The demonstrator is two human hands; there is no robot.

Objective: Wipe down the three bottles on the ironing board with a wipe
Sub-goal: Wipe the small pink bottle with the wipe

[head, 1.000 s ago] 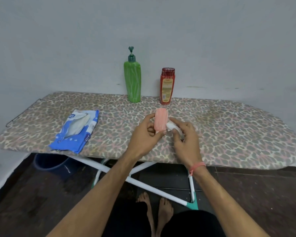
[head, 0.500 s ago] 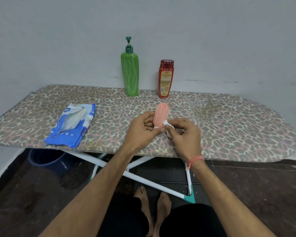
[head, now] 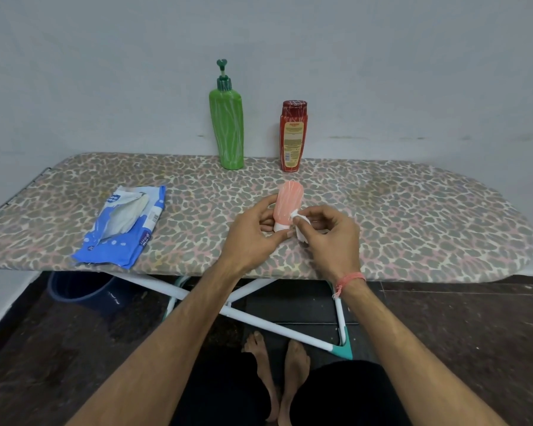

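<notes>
At the frame's centre, the left hand [head: 253, 232] grips a small pink plastic bottle [head: 287, 204] while right-hand fingers [head: 316, 214] pinch a crumpled white wipe [head: 299, 224] against it; best to rotate the bottle for full coverage.

L hand [head: 253, 232] grips pink bottle [head: 287, 204], R hand [head: 330, 233] pinches wipe [head: 299, 224] vs it, above ironing board [head: 413, 216]

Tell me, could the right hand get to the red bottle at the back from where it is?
Probably yes: nothing stands between the right hand and the red bottle, though it now pinches a wipe.
</notes>
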